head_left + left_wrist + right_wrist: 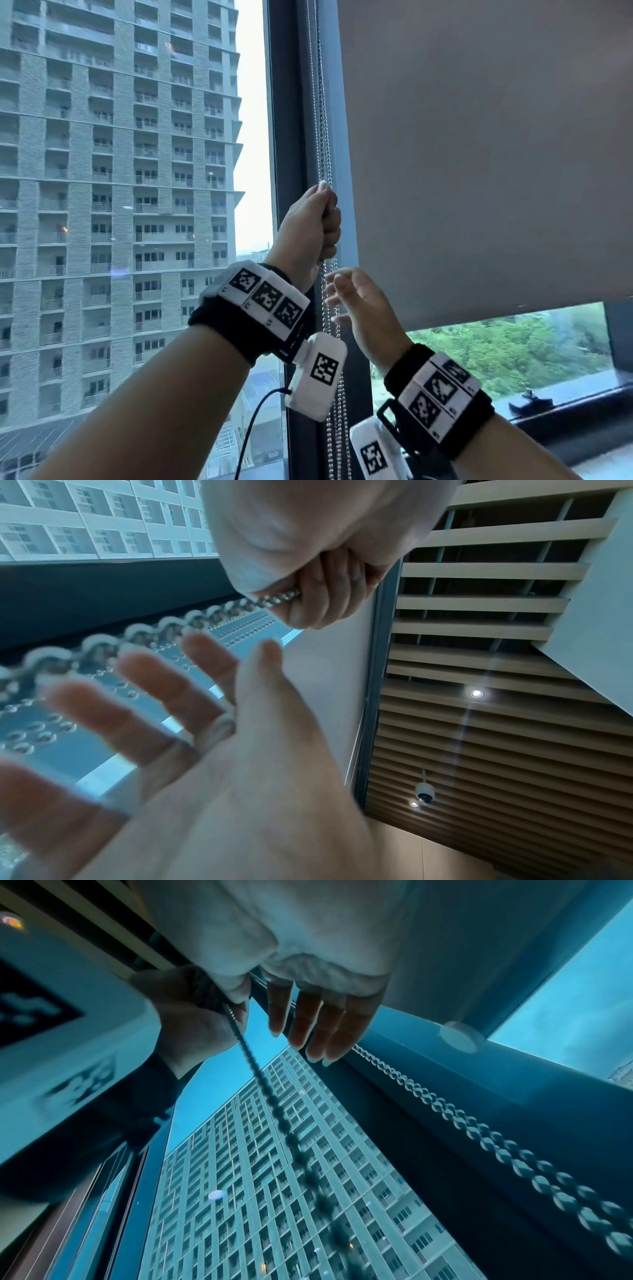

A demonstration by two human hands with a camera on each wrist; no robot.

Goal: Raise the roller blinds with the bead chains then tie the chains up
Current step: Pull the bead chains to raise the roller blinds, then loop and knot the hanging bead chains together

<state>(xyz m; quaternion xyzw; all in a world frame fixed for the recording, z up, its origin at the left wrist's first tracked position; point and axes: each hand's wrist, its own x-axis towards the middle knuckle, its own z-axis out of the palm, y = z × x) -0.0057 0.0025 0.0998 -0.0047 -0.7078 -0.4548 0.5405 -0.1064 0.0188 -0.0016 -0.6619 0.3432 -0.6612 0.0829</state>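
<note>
— Where does everything sit?

— The grey fabric roller blind (pixel 479 154) covers most of the right pane. The silver metal bead chain (pixel 322 120) hangs beside it, along the dark window frame (pixel 291 137).

— And your hands?

— My left hand (pixel 310 226) is fisted round the chain. My right hand (pixel 359 308) is spread just below, holding nothing.

— How will it handle?

— Light and limp, I'd guess, and slick. I'd grip across several beads, high up.

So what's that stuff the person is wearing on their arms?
Both arms are bare, no sleeves. Each wrist wears a black band topped with white panels printed with black square code patterns. A white box with one more code square hangs under the left wrist, and a thin black cable runs from it. The right wrist band has a similar box.
</note>
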